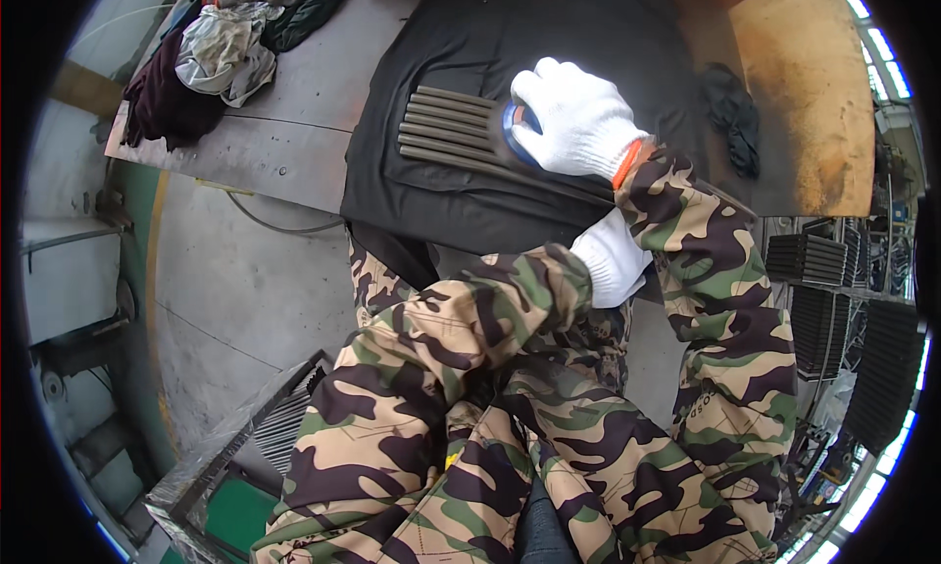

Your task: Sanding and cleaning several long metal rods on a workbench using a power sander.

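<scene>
Several dark metal rods [446,123] lie side by side on a black cloth [421,196], their left ends nearly in line. My right hand [570,113], in a white knitted glove with an orange cuff, is closed round a round blue-rimmed thing [512,133] over the rods. Its fingers hide most of that thing, so I cannot make out its kind. My left hand [612,260], also in a white glove, is at the cloth's near edge, beneath my right forearm. Its fingers are hidden, and whether it touches the rods' right ends I cannot tell.
A heap of rags [227,59] lies on the table [304,143] at the far left. A dark crumpled cloth [730,113] rests to the right, on a rust-stained board [814,94]. Stacked dark bars [809,260] stand at the right. A metal-framed crate [211,456] is at lower left.
</scene>
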### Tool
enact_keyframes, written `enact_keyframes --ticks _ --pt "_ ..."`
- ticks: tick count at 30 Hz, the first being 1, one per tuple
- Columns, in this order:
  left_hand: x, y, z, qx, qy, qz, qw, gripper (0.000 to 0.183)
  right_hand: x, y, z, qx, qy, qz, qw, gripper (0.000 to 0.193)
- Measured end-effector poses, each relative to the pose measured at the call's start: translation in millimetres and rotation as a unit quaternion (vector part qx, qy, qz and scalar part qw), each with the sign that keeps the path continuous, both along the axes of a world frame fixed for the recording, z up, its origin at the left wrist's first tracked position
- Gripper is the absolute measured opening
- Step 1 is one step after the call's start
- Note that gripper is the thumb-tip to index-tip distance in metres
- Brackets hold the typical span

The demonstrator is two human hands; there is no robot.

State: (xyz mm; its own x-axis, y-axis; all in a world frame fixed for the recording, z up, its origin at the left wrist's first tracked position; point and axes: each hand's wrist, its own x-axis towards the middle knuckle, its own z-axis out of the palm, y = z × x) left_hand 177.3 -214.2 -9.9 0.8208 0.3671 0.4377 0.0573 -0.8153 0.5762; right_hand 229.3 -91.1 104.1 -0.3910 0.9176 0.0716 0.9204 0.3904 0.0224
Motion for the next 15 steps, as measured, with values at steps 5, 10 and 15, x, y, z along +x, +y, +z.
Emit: enact_keyframes --ticks 5,10,15 --pt "7 11 -25 -0.016 0.021 0.137 0.99 0.063 -19 15 -6 0.025 0.028 0.027 0.999 0.031" --pt "-13 17 4 -0.011 -0.013 0.059 0.998 0.061 -10 24 -9 0.049 0.031 0.038 0.998 0.03" --pt "-93 29 55 0.031 -0.149 -0.041 0.988 0.037 22 8 -8 0.053 0.013 -0.002 0.999 0.029"
